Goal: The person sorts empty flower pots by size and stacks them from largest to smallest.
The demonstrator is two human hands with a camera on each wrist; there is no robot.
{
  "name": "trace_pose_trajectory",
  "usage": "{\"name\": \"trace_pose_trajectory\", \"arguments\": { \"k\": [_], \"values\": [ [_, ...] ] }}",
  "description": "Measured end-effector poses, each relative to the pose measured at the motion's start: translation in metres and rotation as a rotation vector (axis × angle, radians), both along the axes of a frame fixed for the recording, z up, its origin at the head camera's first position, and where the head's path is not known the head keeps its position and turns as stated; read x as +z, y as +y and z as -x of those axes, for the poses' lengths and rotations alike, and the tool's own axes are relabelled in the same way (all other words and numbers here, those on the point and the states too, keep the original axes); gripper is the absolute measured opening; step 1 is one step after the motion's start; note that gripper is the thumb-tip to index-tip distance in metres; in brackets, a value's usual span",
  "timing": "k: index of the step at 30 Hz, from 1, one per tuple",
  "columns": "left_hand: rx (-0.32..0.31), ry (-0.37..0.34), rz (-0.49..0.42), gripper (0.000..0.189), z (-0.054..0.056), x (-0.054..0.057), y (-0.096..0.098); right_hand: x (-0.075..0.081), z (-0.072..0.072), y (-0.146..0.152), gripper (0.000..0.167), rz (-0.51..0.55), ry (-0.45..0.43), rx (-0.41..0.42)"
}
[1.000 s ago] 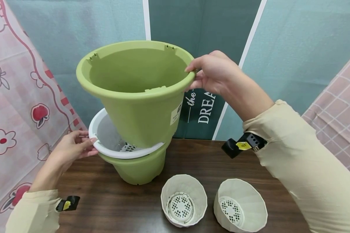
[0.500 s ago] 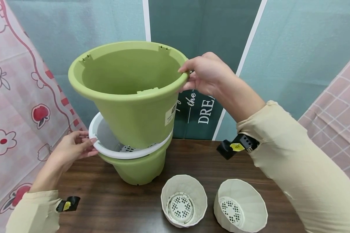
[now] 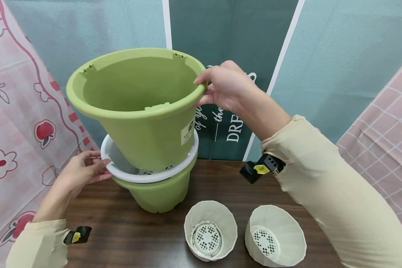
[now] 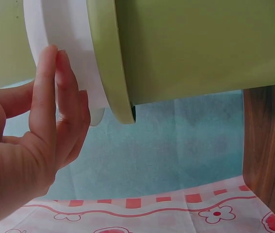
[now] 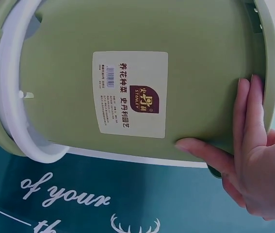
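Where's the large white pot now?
Head view, left of centre: the large white pot sits in the lower green pot, its left rim pinched by the left hand.

STANLEY [image 5: 137,98] on pot [image 5: 193,82], "of your" [image 5: 67,190] on backdrop [image 5: 152,191]

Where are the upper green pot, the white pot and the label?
Upper green pot [image 3: 145,137], head view: outer wall.
White pot [image 3: 149,177], head view: front rim.
Label [image 5: 130,94], right wrist view: printed face.

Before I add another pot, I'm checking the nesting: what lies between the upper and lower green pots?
The white pot: it sits in the lower pot; the upper pot reaches inside the white rim. The head and right wrist views show this.
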State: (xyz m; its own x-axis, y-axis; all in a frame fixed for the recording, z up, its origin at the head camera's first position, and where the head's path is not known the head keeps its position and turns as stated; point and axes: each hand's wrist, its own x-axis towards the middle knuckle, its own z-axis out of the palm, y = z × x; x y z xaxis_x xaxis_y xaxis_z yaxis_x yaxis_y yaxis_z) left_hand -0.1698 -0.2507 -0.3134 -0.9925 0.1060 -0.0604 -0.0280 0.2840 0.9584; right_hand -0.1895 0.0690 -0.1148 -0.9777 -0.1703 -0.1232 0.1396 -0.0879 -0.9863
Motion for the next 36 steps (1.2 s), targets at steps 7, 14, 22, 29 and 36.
{"name": "trace_pose_trajectory", "arguments": {
  "k": [7,14,22,29,36],
  "values": [
    [-0.012,0.001,0.003,0.050,0.000,0.001,0.000,-0.006,0.001,-0.005,0.037,-0.015,0.006,-0.016],
    [-0.015,0.002,0.011,0.051,-0.002,0.002,-0.001,-0.015,0.002,-0.006,0.040,-0.015,-0.011,-0.010],
    [-0.012,-0.002,0.017,0.052,-0.002,0.002,0.000,-0.021,0.005,-0.002,0.040,-0.011,-0.026,-0.010],
    [-0.005,-0.013,0.018,0.051,-0.001,0.002,0.001,-0.030,0.007,-0.001,0.036,-0.024,-0.021,0.007],
    [-0.008,-0.012,0.014,0.050,-0.002,0.002,0.001,-0.038,0.008,0.000,0.035,-0.034,-0.049,0.044]
  ]
}}
